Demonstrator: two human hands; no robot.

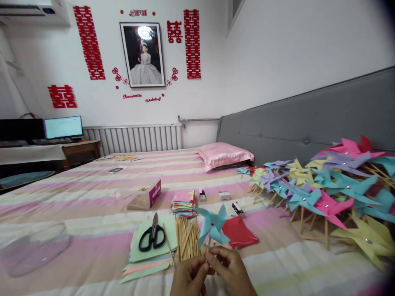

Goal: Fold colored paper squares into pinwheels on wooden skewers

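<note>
My left hand (189,276) and my right hand (230,269) meet at the bottom middle, fingers pinched together on the thin wooden stick of a light blue paper pinwheel (212,225). The pinwheel stands upright just above my fingertips. Right behind it lies a bundle of wooden sticks (187,238). Black scissors (152,237) rest on a stack of coloured paper sheets (148,257) to the left. A red paper square (239,232) lies to the right.
A big heap of finished pinwheels (327,193) covers the bed's right side against the grey headboard. A stack of cut paper squares (184,202), a small open box (145,196), a clear plastic tub (33,248) and a pink pillow (225,154) lie on the striped bedspread.
</note>
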